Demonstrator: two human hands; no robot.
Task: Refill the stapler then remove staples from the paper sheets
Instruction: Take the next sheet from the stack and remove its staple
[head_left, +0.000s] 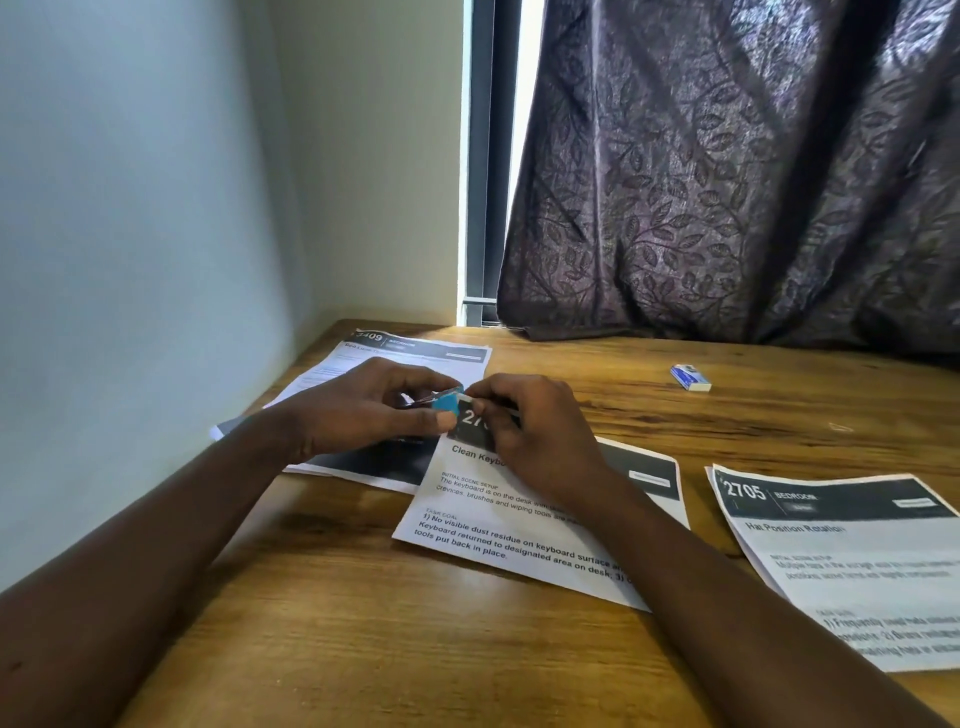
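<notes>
My left hand (363, 405) holds a small blue stapler (445, 402) just above the wooden table (363, 623), fingers wrapped around it. My right hand (535, 431) meets it from the right, with thumb and forefinger pinching a short pale strip (464, 397), apparently staples, at the stapler's blue end. Both hands hover over the top corner of a printed sheet headed "Clean Keyboard" (498, 540). The rest of the stapler is hidden in my left palm.
A stack of printed sheets (384, 353) lies at the back left under my left hand. Another sheet marked 2705 (841, 551) lies at the right. A small blue and white staple box (690, 377) sits at the back right, below a dark patterned curtain (727, 182).
</notes>
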